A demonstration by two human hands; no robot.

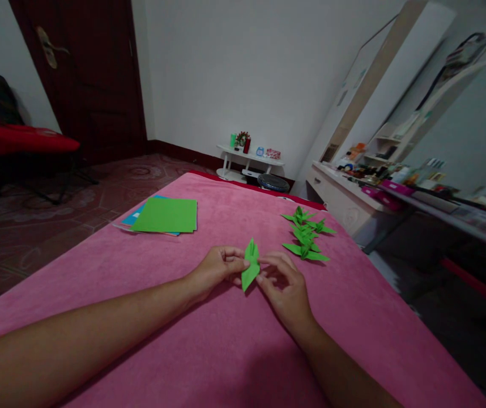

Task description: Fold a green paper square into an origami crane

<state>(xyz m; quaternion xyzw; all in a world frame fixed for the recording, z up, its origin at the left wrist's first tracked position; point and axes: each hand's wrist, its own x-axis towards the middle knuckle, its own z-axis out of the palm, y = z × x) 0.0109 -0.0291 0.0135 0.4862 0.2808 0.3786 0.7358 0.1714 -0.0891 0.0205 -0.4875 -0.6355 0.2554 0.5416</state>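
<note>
A folded piece of green origami paper is held upright just above the pink cloth, its ends pointed. My left hand grips its left side, with the thumb across the front and the fingers curled behind. On its right edge, my right hand pinches with thumb and fingertips. Several finished green paper cranes sit close together to the right, beyond my right hand. Farther left lies a stack of square paper, green on top, with blue and other sheets showing at the edges.
Beyond the cloth's far edge stands a low white table with small items and a red-flowered plant. A white dressing table crowded with bottles is at the right. A chair with red cloth stands left, near a dark door.
</note>
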